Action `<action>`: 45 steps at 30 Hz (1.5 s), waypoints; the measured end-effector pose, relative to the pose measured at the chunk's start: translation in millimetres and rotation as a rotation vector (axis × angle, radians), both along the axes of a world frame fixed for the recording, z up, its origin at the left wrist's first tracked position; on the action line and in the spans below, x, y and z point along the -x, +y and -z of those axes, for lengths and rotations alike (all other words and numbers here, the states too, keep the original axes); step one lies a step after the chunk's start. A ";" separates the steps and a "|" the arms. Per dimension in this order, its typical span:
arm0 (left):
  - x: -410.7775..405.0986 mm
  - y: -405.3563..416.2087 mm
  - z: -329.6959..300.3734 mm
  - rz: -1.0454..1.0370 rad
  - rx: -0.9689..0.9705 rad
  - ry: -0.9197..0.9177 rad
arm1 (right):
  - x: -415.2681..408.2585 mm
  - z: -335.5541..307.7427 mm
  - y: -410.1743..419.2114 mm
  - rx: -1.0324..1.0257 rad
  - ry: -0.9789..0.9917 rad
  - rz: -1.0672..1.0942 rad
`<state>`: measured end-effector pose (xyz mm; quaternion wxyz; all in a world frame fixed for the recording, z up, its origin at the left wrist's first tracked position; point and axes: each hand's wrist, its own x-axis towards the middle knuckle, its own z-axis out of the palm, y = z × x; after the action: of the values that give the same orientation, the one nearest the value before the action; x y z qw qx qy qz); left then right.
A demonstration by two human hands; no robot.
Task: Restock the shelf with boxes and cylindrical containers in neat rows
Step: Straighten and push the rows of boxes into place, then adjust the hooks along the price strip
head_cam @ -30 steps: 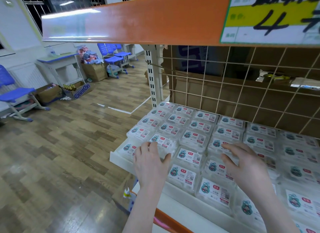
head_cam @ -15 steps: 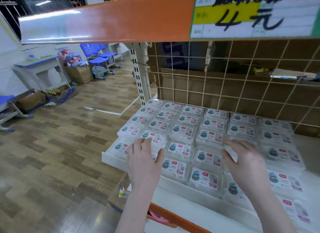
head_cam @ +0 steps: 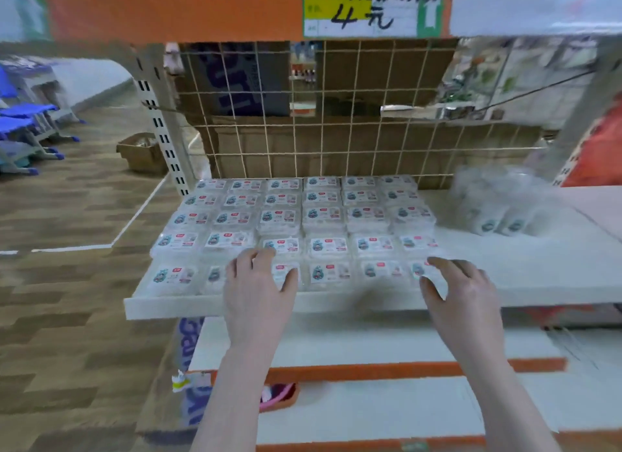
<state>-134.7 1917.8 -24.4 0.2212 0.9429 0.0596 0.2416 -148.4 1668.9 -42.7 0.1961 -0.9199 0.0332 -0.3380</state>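
Observation:
Several clear plastic boxes (head_cam: pixel 321 216) with blue-and-red labels lie in neat rows on the left half of a white shelf (head_cam: pixel 521 276). My left hand (head_cam: pixel 257 290) rests palm down on the front row, fingers relaxed over a box (head_cam: pixel 286 273). My right hand (head_cam: pixel 459 293) touches the rightmost front box (head_cam: pixel 419 271) at the block's right corner, fingers bent loosely over it. A blurred cluster of clear cylindrical containers (head_cam: pixel 494 202) lies on the right part of the shelf, behind and right of my right hand.
An orange shelf edge with a price tag (head_cam: pixel 370 9) hangs overhead. A wire grid back panel (head_cam: pixel 319 115) closes the rear, cardboard behind it. Lower white shelves (head_cam: pixel 370 347) sit below. Wood floor, a cardboard box (head_cam: pixel 141 152) and blue chairs (head_cam: pixel 23 122) lie left.
The view has swung right and pulled back, showing the shelf's right side and the cylindrical containers. Both hands have drawn back to the front row; the right hand now sits at the block's right corner.

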 end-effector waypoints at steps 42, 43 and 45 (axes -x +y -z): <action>37.0 -816.4 -12.1 0.833 0.093 0.141 | 182.0 -2.5 -718.8 -0.063 -0.033 0.726; 27.4 -835.9 -10.0 0.834 0.098 0.148 | 173.7 -1.9 -736.6 -0.060 -0.023 0.718; 5.0 -878.6 -7.8 0.838 0.096 0.153 | 153.9 -1.4 -777.7 -0.058 0.005 0.711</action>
<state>-139.7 1039.1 -16.6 0.3387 0.8895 -0.3012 0.0574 -302.4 891.2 -41.3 0.0920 -0.8457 0.3614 -0.3818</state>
